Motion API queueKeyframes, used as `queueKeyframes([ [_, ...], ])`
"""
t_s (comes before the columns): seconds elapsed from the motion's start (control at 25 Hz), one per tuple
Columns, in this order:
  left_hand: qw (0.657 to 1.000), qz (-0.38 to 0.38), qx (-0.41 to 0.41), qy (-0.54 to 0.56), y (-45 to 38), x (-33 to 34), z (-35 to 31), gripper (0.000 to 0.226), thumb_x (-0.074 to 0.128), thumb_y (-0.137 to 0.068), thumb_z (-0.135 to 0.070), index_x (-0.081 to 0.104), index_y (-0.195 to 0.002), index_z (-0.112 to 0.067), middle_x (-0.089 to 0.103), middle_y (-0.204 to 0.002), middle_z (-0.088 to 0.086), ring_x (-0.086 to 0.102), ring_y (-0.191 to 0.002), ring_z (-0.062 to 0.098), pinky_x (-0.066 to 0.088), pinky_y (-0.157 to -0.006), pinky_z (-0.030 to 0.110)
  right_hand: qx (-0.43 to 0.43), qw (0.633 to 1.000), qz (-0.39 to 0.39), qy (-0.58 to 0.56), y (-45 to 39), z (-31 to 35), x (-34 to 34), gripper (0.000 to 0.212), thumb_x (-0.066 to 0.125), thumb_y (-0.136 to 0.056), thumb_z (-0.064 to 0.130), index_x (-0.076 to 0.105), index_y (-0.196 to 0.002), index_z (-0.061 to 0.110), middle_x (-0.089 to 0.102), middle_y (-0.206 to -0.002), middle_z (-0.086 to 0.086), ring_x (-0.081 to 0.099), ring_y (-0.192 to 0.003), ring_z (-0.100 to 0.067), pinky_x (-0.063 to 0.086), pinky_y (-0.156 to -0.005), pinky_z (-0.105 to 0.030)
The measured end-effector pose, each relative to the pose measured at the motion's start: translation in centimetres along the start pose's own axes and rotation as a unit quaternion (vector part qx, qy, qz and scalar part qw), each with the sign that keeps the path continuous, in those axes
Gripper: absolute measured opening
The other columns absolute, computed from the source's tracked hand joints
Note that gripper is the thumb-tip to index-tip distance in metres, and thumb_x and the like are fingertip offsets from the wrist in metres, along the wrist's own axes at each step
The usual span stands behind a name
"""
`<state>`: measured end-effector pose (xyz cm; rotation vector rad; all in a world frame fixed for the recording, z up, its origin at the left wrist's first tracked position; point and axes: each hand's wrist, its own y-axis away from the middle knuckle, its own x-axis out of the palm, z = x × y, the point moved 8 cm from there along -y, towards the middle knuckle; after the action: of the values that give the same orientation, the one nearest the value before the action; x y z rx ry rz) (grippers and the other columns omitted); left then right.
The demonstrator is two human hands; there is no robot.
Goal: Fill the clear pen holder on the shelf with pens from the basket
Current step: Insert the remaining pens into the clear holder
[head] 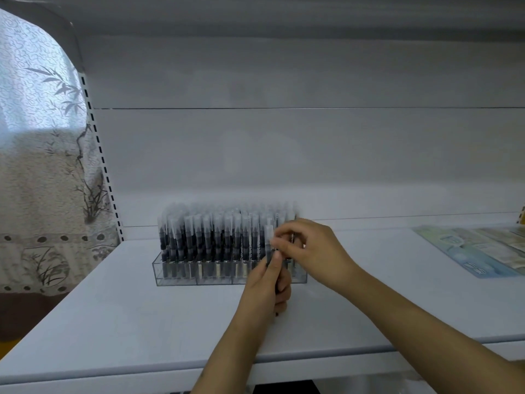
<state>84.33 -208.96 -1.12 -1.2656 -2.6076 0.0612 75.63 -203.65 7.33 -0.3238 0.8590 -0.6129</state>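
Observation:
A clear pen holder (181,277) stands on the white shelf (142,314), packed with several upright dark pens with frosted caps (204,237). In front of its right end, my left hand (268,282) grips a small bunch of pens upright; one frosted cap (269,234) sticks up above the fingers. My right hand (309,245) reaches in from the right and pinches a pen at the top of that bunch, just at the holder's right end. The basket is out of view.
Flat printed packets (483,251) lie on the shelf at the far right. A patterned curtain (42,166) hangs to the left beyond the slotted shelf upright (105,172). The shelf's back panel rises behind the holder.

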Motion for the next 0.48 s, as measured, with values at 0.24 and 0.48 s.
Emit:
queueKeyframes([
  [0.24, 0.999, -0.007, 0.029, -0.025, -0.2, 0.1, 0.0, 0.038, 0.037, -0.106, -0.035, 0.065, -0.115, -0.010, 0.056, -0.070, 0.005, 0.053, -0.059, 0.016, 0.044, -0.048, 0.028, 0.102, 0.974, -0.106, -0.172, -0.7, -1.8, -3.0, 0.011, 0.070, -0.092, 0.028, 0.064, -0.089, 0.018, 0.069, -0.088, 0.000, 0.060, -0.054, -0.007, 0.047, -0.052, -0.018],
  [0.48, 0.995, -0.061, 0.021, -0.079, -0.6, -1.0, 0.5, 0.033, 0.041, -0.105, -0.035, 0.069, -0.104, -0.018, 0.055, -0.073, 0.000, 0.054, -0.059, 0.010, 0.042, -0.046, 0.024, 0.039, 0.958, -0.245, -0.146, -0.9, -1.2, -7.3, 0.011, 0.063, -0.096, 0.017, 0.056, -0.095, 0.009, 0.067, -0.077, -0.006, 0.067, -0.058, -0.014, 0.056, -0.058, -0.023],
])
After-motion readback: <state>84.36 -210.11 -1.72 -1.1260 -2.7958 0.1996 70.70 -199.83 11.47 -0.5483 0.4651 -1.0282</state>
